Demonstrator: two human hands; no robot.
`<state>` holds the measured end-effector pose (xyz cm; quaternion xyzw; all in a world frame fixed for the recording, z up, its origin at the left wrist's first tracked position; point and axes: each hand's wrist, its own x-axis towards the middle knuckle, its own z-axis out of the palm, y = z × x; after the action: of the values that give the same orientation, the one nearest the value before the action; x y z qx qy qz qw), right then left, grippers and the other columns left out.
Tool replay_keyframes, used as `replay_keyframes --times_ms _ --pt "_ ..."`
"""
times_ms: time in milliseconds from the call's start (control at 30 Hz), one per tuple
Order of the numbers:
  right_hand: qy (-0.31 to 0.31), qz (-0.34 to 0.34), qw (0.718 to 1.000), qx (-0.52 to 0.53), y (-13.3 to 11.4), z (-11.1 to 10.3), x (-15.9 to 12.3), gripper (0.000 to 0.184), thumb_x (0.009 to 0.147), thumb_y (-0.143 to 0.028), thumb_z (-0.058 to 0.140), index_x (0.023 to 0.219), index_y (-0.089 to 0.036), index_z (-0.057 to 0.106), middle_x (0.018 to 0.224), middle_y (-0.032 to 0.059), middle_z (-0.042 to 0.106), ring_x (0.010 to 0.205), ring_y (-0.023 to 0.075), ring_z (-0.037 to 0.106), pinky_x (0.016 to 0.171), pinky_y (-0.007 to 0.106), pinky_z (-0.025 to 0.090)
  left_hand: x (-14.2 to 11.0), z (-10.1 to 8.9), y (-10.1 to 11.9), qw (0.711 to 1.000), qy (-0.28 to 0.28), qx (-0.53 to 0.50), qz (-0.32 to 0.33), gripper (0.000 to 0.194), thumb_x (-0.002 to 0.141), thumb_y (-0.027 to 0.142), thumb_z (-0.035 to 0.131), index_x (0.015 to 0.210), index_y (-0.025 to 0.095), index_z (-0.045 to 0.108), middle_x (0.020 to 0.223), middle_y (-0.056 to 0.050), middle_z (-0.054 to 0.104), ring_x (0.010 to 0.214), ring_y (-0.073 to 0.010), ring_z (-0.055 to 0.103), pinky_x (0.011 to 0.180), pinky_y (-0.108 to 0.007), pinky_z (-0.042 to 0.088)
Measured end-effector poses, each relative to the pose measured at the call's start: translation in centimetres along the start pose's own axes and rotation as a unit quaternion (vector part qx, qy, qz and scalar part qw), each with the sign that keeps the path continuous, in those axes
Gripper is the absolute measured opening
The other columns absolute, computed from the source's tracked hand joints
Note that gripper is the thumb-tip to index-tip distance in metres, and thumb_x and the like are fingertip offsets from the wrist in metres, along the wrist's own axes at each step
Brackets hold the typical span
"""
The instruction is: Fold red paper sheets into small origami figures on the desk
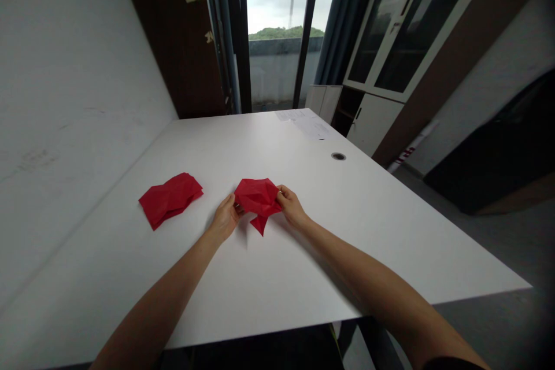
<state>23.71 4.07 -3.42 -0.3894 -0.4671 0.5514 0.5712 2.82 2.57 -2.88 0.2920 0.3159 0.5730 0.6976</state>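
A red sheet [258,196], thin like paper or fabric and creased, is held just above the white table between my two hands. My left hand [226,217] pinches its left edge, fingers partly hidden under it. At the right edge, my right hand [292,205] grips the sheet between thumb and fingers. A pointed corner hangs down from the middle toward me. To the left lies a small stack of similar red sheets [171,198], loosely layered and wrinkled, touched by neither hand.
The white table [373,254] meets a wall on the left. Papers [306,124] lie at its far right corner, near a round cable hole [339,156]. Beyond stand a window [277,34] and a white cabinet [377,121]. The table's right edge slants toward me.
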Motion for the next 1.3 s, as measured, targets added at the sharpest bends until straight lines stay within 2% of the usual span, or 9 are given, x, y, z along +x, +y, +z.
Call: replay_keyframes --times_ms 167,333,500,567,667,867,1033,1200,1300 --pt "-0.003 -0.001 1.000 -0.017 -0.3 -0.2 0.0 0.030 0.081 -0.046 0.064 0.077 -0.019 0.054 0.063 -0.0028 0.053 0.053 0.0108 0.043 0.049 0.023 0.028 0.4 -0.1 0.0 0.998 0.045 -0.036 -0.002 0.020 0.087 0.031 0.066 0.102 0.016 0.065 0.101 -0.007 0.070 0.082 -0.0181 0.064 0.074 -0.031 0.051" --pt "-0.022 0.021 0.999 -0.018 -0.1 -0.7 0.4 0.030 0.077 -0.046 0.066 0.076 -0.018 0.055 0.063 -0.0028 0.054 0.055 0.0110 0.044 0.051 0.023 0.030 0.8 -0.3 0.4 0.996 0.087 -0.033 -0.001 0.016 0.086 0.028 0.064 0.096 0.017 0.063 0.095 -0.006 0.069 0.080 -0.0174 0.063 0.072 -0.030 0.050" --pt "-0.006 0.018 0.999 -0.048 0.3 -1.2 0.8 0.027 0.079 -0.044 0.064 0.079 -0.018 0.057 0.066 -0.0014 0.058 0.055 0.0121 0.048 0.051 0.023 0.033 0.7 -0.9 1.0 0.996 0.080 0.021 0.034 0.017 0.081 0.029 0.062 0.076 0.019 0.049 0.080 -0.002 0.063 0.072 -0.0163 0.062 0.066 -0.029 0.048" --pt "0.014 0.009 0.998 -0.059 0.4 -1.3 0.9 0.026 0.079 -0.044 0.063 0.081 -0.019 0.057 0.066 -0.0011 0.059 0.055 0.0127 0.049 0.050 0.024 0.034 0.5 -0.9 1.0 0.995 0.082 0.036 0.052 0.021 0.082 0.035 0.063 0.080 0.020 0.048 0.085 -0.002 0.064 0.076 -0.0174 0.063 0.069 -0.031 0.049" --pt "0.028 -0.002 0.996 -0.079 0.6 -1.3 0.8 0.026 0.080 -0.044 0.061 0.081 -0.019 0.056 0.065 -0.0007 0.058 0.054 0.0135 0.050 0.049 0.024 0.034 -0.1 -0.4 0.6 0.992 0.043 0.102 0.060 0.028 0.081 0.042 0.068 0.088 0.021 0.051 0.090 -0.001 0.063 0.079 -0.0158 0.061 0.070 -0.028 0.047" --pt "0.029 -0.059 0.985 -0.160 0.2 -1.0 0.1 0.021 0.083 -0.039 0.060 0.085 -0.022 0.049 0.065 -0.0033 0.054 0.055 0.0127 0.046 0.048 0.023 0.032 -0.7 0.5 -0.5 0.975 0.024 0.219 0.042 0.031 0.074 0.038 0.076 0.083 0.018 0.055 0.076 0.002 0.055 0.068 -0.0109 0.050 0.062 -0.022 0.037" --pt "0.024 -0.104 0.972 -0.208 -0.3 -0.6 -0.3 0.020 0.084 -0.037 0.059 0.081 -0.022 0.047 0.067 -0.0034 0.051 0.060 0.0132 0.045 0.054 0.024 0.034 -0.3 0.1 -0.7 0.977 0.019 0.210 0.037 0.028 0.072 0.033 0.076 0.077 0.017 0.054 0.072 0.002 0.055 0.065 -0.0104 0.047 0.062 -0.022 0.035" --pt "0.009 -0.083 0.970 -0.229 -1.0 -0.3 -0.8 0.033 0.094 -0.049 0.048 0.079 -0.021 0.056 0.071 -0.0004 0.057 0.067 0.0154 0.050 0.061 0.027 0.038 0.1 -0.2 -0.9 0.986 0.042 0.150 0.053 0.028 0.071 0.033 0.077 0.079 0.018 0.054 0.072 0.003 0.056 0.066 -0.0121 0.051 0.065 -0.023 0.038" --pt "0.002 -0.066 0.969 -0.238 -1.2 -0.1 -1.1 0.032 0.090 -0.051 0.055 0.078 -0.021 0.055 0.070 -0.0008 0.058 0.064 0.0156 0.050 0.059 0.027 0.037 0.3 -0.3 -1.1 0.989 0.048 0.131 0.053 0.029 0.071 0.034 0.078 0.080 0.019 0.055 0.074 0.002 0.058 0.067 -0.0131 0.052 0.066 -0.024 0.039"
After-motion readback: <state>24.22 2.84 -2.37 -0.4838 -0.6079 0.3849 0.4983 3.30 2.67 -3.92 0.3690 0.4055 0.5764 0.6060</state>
